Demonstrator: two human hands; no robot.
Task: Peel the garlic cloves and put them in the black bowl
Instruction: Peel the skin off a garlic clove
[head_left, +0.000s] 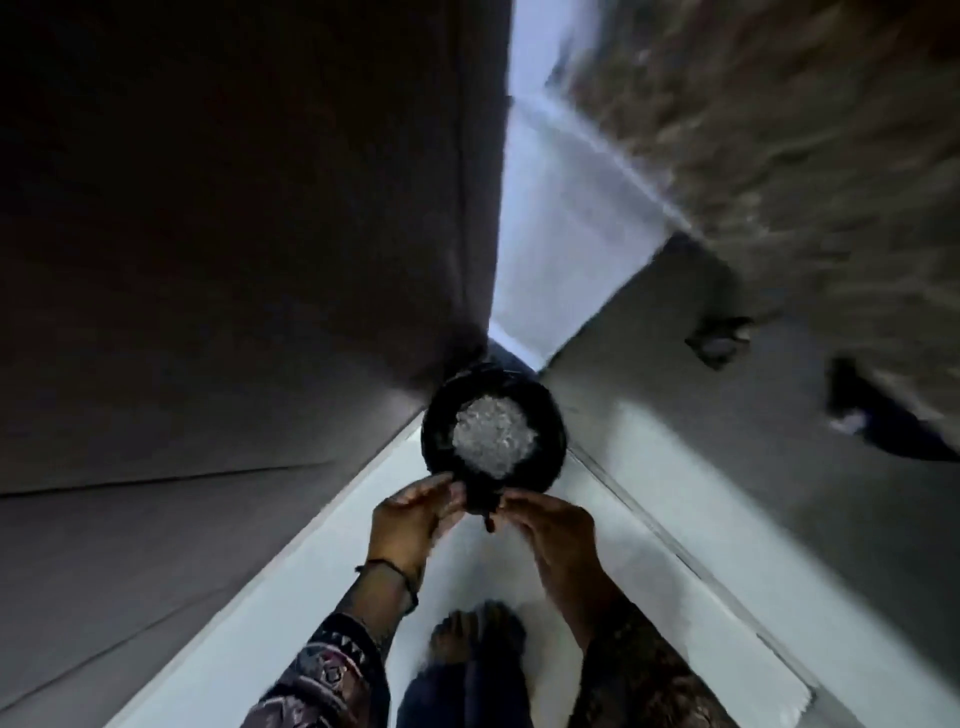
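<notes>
Forearms (382, 597) extended, left hand (415, 519), right hand (553, 525) side by side, grips pinching black bowl (441, 415) rim

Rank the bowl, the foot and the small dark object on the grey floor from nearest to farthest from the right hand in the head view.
1. Bowl: the right hand grips its near rim.
2. Foot: below the hand, toward the bottom edge.
3. Small dark object: up and well off to the right.

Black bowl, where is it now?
In the head view the black bowl is mid-frame, held at its near rim by left hand and right hand, above a foot.
</notes>
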